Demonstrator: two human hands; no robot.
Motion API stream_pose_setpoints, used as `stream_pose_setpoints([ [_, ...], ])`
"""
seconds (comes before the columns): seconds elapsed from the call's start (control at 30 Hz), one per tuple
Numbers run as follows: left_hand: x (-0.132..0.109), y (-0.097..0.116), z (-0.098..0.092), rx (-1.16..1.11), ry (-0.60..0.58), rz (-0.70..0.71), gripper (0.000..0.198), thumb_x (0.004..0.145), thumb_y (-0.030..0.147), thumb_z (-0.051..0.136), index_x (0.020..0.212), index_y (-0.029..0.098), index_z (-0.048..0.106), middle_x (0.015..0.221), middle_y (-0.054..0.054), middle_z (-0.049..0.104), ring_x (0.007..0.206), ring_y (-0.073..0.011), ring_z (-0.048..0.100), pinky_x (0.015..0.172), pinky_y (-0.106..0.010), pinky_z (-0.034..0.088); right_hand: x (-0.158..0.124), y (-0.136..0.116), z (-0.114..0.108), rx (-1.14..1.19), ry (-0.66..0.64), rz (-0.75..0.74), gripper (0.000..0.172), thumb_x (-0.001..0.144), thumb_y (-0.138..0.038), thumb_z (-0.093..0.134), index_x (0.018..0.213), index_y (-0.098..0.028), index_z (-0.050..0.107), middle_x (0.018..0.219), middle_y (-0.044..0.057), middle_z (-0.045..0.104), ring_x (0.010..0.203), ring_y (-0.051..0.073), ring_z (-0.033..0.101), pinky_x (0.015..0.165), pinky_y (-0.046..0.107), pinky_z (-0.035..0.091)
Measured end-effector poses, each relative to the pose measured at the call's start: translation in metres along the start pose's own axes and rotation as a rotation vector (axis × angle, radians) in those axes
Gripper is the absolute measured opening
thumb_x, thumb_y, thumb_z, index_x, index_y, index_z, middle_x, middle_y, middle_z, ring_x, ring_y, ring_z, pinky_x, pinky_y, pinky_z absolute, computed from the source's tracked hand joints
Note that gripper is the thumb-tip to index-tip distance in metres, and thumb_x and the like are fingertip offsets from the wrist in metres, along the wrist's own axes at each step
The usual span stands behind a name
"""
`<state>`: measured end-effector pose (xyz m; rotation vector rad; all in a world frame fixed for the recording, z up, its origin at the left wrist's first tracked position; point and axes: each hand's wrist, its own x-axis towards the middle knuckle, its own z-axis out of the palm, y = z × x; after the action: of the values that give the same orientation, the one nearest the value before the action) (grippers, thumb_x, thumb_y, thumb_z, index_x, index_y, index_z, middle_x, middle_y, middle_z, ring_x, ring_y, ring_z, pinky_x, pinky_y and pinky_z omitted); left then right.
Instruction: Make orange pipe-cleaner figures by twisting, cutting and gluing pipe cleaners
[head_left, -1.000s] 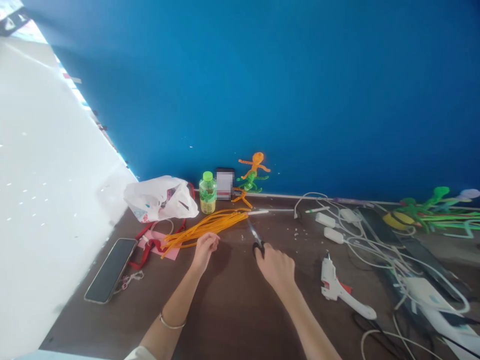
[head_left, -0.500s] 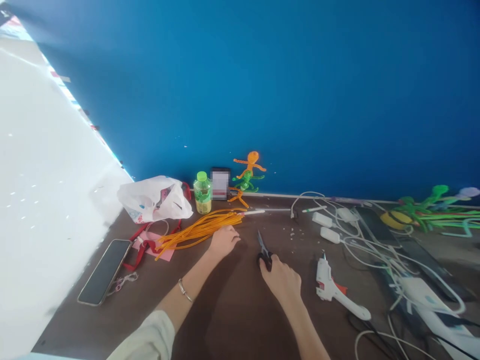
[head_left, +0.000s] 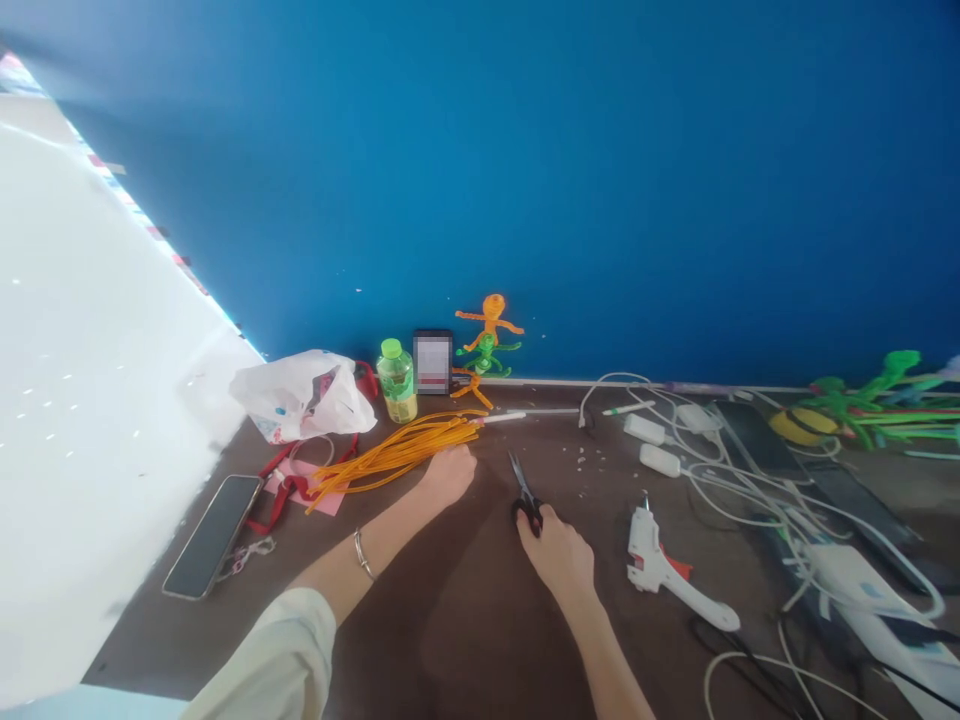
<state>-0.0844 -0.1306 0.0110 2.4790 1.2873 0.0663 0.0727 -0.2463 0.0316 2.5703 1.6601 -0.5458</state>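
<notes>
Nearest the camera: cream sleeve on the left forearm, thin bracelet at the wrist. Both forearms reach out over the dark brown worktop.

Right hand: grip closed around the black handles of the scissors. The blades point away from the person, nearly shut, low over or on the worktop; can't tell which.

Left hand: knuckles up, fingers curled, sitting at the right-hand end of the orange pipe cleaner bundle. It touches the strands. Can't tell whether the grip is actually pinching any, as the fingertips are hidden. The bundle lies flat and fans out leftward, with its far tips over a pink paper and a red lanyard.

Right of the scissors, apart from the hand: a white glue gun on its side, nozzle pointing away. Beyond it and to the right is a tangle of white cables with small white adapters.

Left edge of the worktop: a phone lies face up, screen dark, near the lanyard.

Further back there is a white plastic bag, with a green-capped bottle upright just beside it and then a blurred-out small box. A thin white stick lies just past the bundle's right end.

At the wall: an orange pipe cleaner figure with a green figure below it, both against the blue wall. Far right are more green pipe cleaner shapes, with detail too small to read.
</notes>
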Motion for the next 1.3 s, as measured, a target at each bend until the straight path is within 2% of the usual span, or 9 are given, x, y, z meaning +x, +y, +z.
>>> stream_pose_setpoints([
  [0.17,-0.004,0.017,0.010,0.198,0.034,0.062,0.024,0.075,0.000,0.042,0.091,0.007,0.058,0.091,-0.017,0.052,0.090,-0.0262,0.050,0.064,-0.032,0.044,-0.001,0.002,0.004,0.019,0.035,-0.004,0.036,0.084,-0.046,0.033,0.089,-0.019,0.056,0.070,0.009,0.065,0.072,0.024,0.064,0.062,0.030,0.040],
  [0.27,-0.006,0.021,0.011,0.208,0.057,0.062,0.026,0.075,-0.002,0.038,0.092,0.005,0.056,0.089,-0.018,0.051,0.089,-0.0264,0.049,0.067,-0.035,0.044,-0.002,0.003,0.006,0.024,0.073,-0.008,0.036,0.085,-0.046,0.034,0.089,-0.019,0.057,0.069,0.008,0.065,0.072,0.023,0.064,0.061,0.029,0.039],
  [0.43,-0.006,0.011,0.011,0.133,0.111,0.042,0.028,0.074,-0.005,0.034,0.090,0.007,0.054,0.091,-0.017,0.051,0.089,-0.0253,0.048,0.074,-0.038,0.040,-0.005,0.003,0.012,0.043,0.126,-0.021,0.031,0.085,-0.043,0.036,0.086,-0.020,0.056,0.068,0.006,0.065,0.068,0.021,0.063,0.058,0.027,0.036],
  [0.57,-0.006,-0.003,0.014,0.026,0.133,0.031,0.028,0.072,-0.005,0.034,0.086,0.012,0.052,0.090,-0.011,0.051,0.085,-0.0190,0.048,0.078,-0.033,0.040,-0.005,0.005,0.019,0.043,0.181,-0.032,0.031,0.085,-0.043,0.037,0.086,-0.018,0.055,0.066,0.005,0.064,0.066,0.019,0.062,0.057,0.025,0.033],
  [0.87,-0.001,-0.011,0.016,-0.146,0.166,0.002,0.026,0.069,-0.005,0.035,0.078,0.015,0.048,0.084,-0.008,0.050,0.079,-0.0167,0.047,0.074,-0.032,0.043,-0.004,0.010,0.027,0.047,0.273,-0.080,0.030,0.085,-0.042,0.040,0.088,-0.017,0.056,0.064,0.003,0.063,0.064,0.016,0.060,0.055,0.024,0.027],
  [0.97,0.001,-0.011,0.012,-0.161,0.153,0.004,0.021,0.073,-0.001,0.036,0.076,0.016,0.049,0.081,-0.007,0.050,0.077,-0.0164,0.048,0.073,-0.031,0.043,-0.004,0.010,0.028,0.043,0.277,-0.085,0.030,0.085,-0.042,0.040,0.088,-0.017,0.057,0.063,0.003,0.062,0.064,0.016,0.060,0.055,0.023,0.027],
  [1.07,0.000,-0.009,0.007,-0.157,0.159,0.019,0.012,0.082,0.014,0.039,0.077,0.015,0.050,0.081,-0.008,0.049,0.081,-0.0181,0.049,0.077,-0.033,0.042,-0.004,0.010,0.028,0.043,0.272,-0.093,0.029,0.084,-0.042,0.041,0.085,-0.017,0.056,0.066,0.004,0.063,0.064,0.015,0.059,0.054,0.023,0.026],
  [1.17,0.000,-0.006,0.004,-0.044,0.163,0.028,0.020,0.084,0.031,0.042,0.085,0.014,0.053,0.088,-0.011,0.050,0.089,-0.0224,0.049,0.081,-0.037,0.039,-0.004,0.011,0.028,0.042,0.272,-0.090,0.030,0.084,-0.042,0.041,0.085,-0.017,0.056,0.067,0.004,0.064,0.064,0.015,0.060,0.054,0.024,0.026],
  [1.3,0.004,-0.010,0.001,0.072,0.067,0.094,0.019,0.085,0.028,0.040,0.085,0.018,0.056,0.088,-0.010,0.054,0.091,-0.0218,0.050,0.078,-0.035,0.038,-0.003,0.011,0.029,0.046,0.277,-0.091,0.030,0.085,-0.043,0.040,0.084,-0.018,0.056,0.066,0.003,0.063,0.064,0.016,0.060,0.053,0.024,0.025],
])
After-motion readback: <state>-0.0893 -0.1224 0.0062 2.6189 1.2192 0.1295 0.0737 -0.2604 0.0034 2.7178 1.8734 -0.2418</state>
